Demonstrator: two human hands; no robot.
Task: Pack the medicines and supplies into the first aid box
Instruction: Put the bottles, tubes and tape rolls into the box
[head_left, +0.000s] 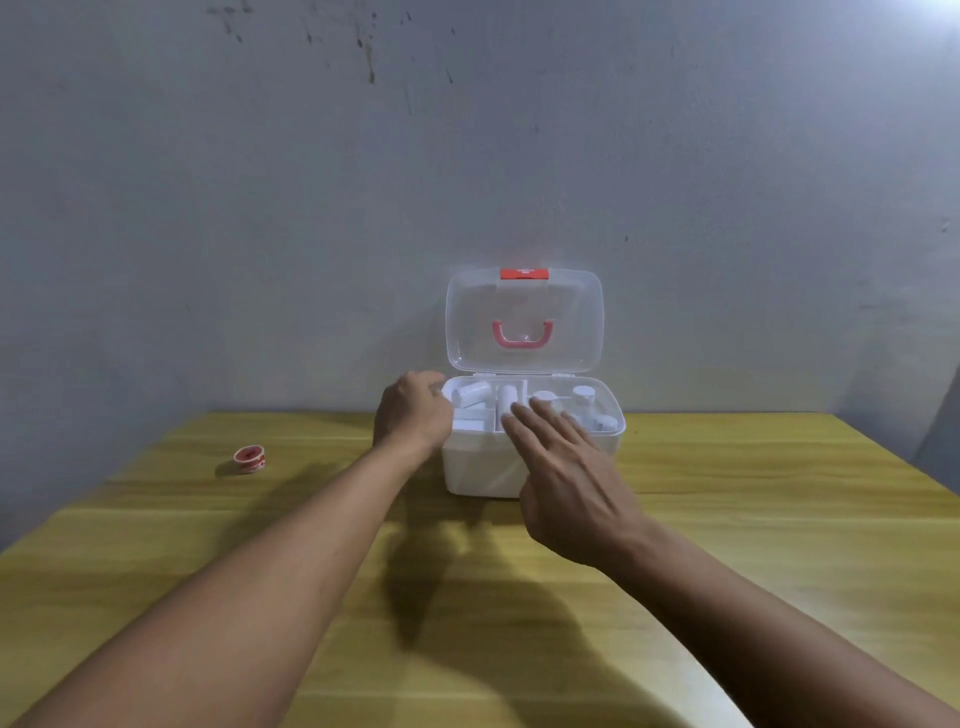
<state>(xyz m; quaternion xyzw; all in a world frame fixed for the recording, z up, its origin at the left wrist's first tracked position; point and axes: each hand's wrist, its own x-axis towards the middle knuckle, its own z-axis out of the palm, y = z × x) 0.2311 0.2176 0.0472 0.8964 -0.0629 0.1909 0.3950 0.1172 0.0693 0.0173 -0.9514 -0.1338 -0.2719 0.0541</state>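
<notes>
Now, my left hand (413, 410) curls at the near-left corner of the first aid box (480, 470), fingers bent at the rim; whether they pinch anything I cannot tell. My right hand (566, 478) hovers flat and spread above the box's front edge, palm down, holding nothing, fingertips (524, 413) over the middle compartment. Inside: white rolls (470, 393) in the left cells, white-capped bottles (584, 395) on the right. Clear lid (524, 319) stands upright at twelve o'clock, red handle showing through.

Still outside on the table (753, 493): one red-and-white tape roll (250, 458), lying flat, at about nine o'clock from my left hand, well apart. Left hand is clearly the nearer; right would have to cross the box. Next reach is likely leftward, then back to an open cell.
</notes>
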